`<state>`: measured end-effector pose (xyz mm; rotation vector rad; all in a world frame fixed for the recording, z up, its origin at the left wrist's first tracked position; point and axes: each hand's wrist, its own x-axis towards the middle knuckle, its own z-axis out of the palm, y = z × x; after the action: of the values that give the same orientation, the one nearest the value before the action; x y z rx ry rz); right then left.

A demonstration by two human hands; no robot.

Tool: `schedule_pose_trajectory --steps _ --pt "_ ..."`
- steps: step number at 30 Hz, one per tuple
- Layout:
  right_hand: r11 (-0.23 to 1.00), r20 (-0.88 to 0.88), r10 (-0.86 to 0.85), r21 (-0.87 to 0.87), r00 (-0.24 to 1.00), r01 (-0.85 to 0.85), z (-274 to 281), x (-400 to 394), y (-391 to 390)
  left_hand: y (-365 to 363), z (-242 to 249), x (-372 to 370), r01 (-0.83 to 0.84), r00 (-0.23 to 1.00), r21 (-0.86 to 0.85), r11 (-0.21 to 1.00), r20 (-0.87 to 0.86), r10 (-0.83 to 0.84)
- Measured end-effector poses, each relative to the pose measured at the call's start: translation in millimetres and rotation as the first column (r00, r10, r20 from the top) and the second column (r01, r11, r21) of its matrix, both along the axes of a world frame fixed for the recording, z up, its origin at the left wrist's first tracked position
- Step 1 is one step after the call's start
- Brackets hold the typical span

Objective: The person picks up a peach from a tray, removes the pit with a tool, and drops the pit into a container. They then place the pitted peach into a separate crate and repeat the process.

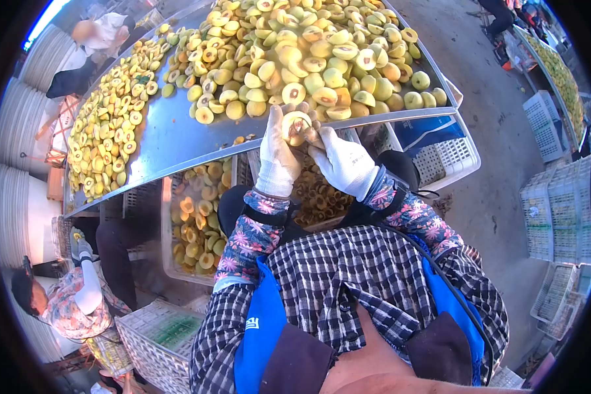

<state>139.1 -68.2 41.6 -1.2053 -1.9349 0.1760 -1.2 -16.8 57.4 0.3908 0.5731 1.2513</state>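
My left hand (278,157), in a white glove with stained fingertips, grips a peach half (298,127) by its edge at the front of the metal table. Its cut face, with a brown pit hollow, is turned up toward me. My right hand (348,163), gloved the same way, is closed, with its fingertips at the right side of that half. Whether a small tool sits in those fingers cannot be made out. Just beyond both hands, a big heap of yellow-green peach halves (295,49) covers much of the table (171,125).
Below the table stand a crate of peach halves (203,220) and a container of brown scraps (318,190). A white crate (450,161) is under the right corner. A co-worker (79,295) sits at left; another person (102,36) is farther back. Stacked crates (555,213) stand at right.
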Motion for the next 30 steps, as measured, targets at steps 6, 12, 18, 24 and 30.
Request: schedule_pose_trajectory --steps 6,12,18,24,30 --pt "0.975 0.085 0.095 -0.209 0.992 -0.075 -1 4 -1 1 -6 -1 -0.048 0.983 0.007 0.999 -0.176 0.049" --pt "0.914 -0.184 0.091 -0.375 0.979 -0.156 8 -6 -6 -18 15 9 -0.152 0.929 0.2 0.968 -0.306 0.209" --pt "0.392 -0.722 -0.088 -0.658 0.686 -0.643 23 -2 -9 -13 -2 9 -0.224 0.907 0.258 0.94 -0.298 0.298" --pt "0.785 -0.2 0.196 -0.554 0.96 -0.276 18 6 -2 -10 0 0 -0.137 0.93 0.214 0.967 -0.309 0.2" --pt "0.277 -0.776 -0.05 -0.616 0.629 -0.737 9 10 -5 -9 -1 -3 0.03 0.933 0.078 0.996 -0.359 0.0"
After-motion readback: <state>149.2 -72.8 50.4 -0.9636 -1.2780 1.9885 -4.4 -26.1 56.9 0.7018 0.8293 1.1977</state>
